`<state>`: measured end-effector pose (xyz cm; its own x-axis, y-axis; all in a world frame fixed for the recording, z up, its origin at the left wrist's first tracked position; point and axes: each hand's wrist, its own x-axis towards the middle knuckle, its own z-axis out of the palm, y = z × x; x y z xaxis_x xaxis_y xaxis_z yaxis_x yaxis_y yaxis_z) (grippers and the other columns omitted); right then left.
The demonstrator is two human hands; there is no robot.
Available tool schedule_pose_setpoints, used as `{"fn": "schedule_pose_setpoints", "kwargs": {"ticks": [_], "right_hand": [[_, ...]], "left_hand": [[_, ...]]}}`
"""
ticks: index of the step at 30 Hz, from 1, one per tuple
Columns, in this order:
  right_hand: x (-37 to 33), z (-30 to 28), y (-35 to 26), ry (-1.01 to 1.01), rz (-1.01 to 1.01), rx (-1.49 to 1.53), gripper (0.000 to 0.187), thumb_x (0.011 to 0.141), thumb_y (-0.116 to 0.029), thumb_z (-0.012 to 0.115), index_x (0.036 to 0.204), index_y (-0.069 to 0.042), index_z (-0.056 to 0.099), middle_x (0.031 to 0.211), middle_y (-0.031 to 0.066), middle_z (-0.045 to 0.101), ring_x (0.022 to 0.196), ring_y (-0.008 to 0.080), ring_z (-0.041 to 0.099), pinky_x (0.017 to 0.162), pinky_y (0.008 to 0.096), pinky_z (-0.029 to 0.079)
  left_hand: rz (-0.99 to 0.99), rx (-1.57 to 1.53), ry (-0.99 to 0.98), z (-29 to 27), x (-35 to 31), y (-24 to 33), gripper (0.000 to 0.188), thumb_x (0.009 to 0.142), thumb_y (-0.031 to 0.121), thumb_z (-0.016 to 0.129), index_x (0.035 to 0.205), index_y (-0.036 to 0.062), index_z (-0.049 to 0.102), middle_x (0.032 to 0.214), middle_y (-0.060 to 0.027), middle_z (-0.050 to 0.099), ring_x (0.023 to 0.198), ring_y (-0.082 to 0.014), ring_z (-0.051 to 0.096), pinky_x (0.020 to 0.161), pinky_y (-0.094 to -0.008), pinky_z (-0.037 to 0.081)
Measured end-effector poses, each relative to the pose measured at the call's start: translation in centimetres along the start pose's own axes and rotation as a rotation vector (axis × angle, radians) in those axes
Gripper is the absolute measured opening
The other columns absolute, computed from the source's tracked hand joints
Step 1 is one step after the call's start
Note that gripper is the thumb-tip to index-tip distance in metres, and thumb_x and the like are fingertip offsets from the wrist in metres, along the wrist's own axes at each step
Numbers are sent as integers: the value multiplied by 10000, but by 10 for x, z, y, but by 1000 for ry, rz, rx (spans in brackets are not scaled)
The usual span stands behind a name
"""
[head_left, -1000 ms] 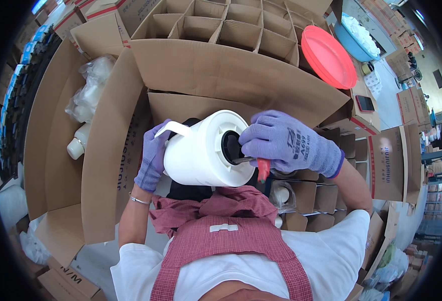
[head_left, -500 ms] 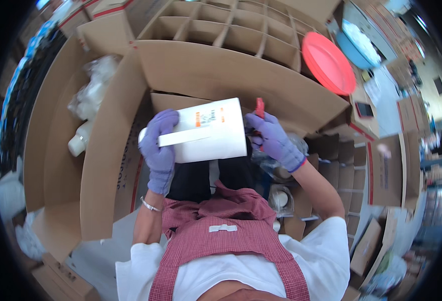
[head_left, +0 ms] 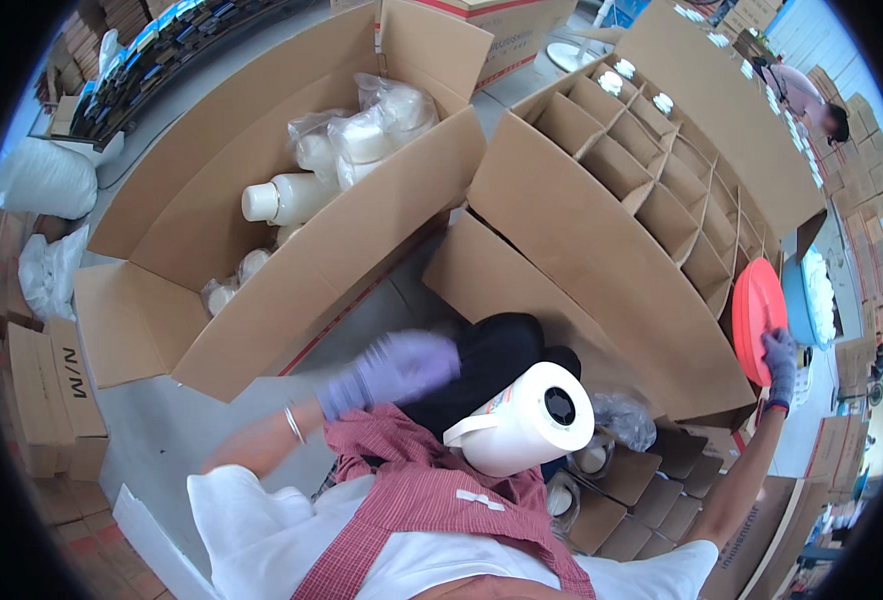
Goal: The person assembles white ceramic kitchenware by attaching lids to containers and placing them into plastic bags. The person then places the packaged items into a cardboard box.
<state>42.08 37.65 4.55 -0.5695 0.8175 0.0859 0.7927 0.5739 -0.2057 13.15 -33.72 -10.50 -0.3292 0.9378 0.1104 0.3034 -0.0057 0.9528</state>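
A white jug (head_left: 506, 430) with a side handle lies tilted across my lap, its round end with a dark circular centre turned up to the right. Neither hand touches it. My left hand (head_left: 396, 372), in a purple glove, is in the air over my knee, left of the jug, and is smeared by motion. Far to the right, my gloved right hand (head_left: 778, 352) is at the red plastic basin (head_left: 756, 310), its fingers over the inner side near the rim. Whether those fingers grip anything is too small to tell. The red-handled tool is not visible.
An open carton (head_left: 331, 270) at the left holds white bottles (head_left: 301, 198) in clear bags. A carton with cardboard dividers (head_left: 651, 190) stands ahead right, with a blue basin (head_left: 816, 300) of white pieces beyond. Another divided carton (head_left: 651, 495) is beside my right leg.
My left hand has let go of the jug, which now rests on my lap. My right hand has moved from beside the jug to the red basin. The view has turned left.
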Motion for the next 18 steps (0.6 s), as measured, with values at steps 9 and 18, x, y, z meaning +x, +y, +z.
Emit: {"fn": "schedule_pose_setpoints", "kwargs": {"ticks": [9,18], "right_hand": [[-103,-15,-226,352,-517,206,286,946,-136,591,1192,7,618,1092,177,663,1016,289,646,896,367,500],[-167,36,-372,130,-878,405,416,860,-157,696,1240,-20,596,1177,172,640,1082,337,618,954,415,493]], "left_hand": [[-757,877,729,-323,55,-176,571,863,459,686,1143,-38,662,1066,-232,699,940,-376,673,910,-445,508],[330,-1014,482,-239,163,96,184,996,183,557,1055,32,645,973,-81,698,922,-213,683,911,-384,545]]}}
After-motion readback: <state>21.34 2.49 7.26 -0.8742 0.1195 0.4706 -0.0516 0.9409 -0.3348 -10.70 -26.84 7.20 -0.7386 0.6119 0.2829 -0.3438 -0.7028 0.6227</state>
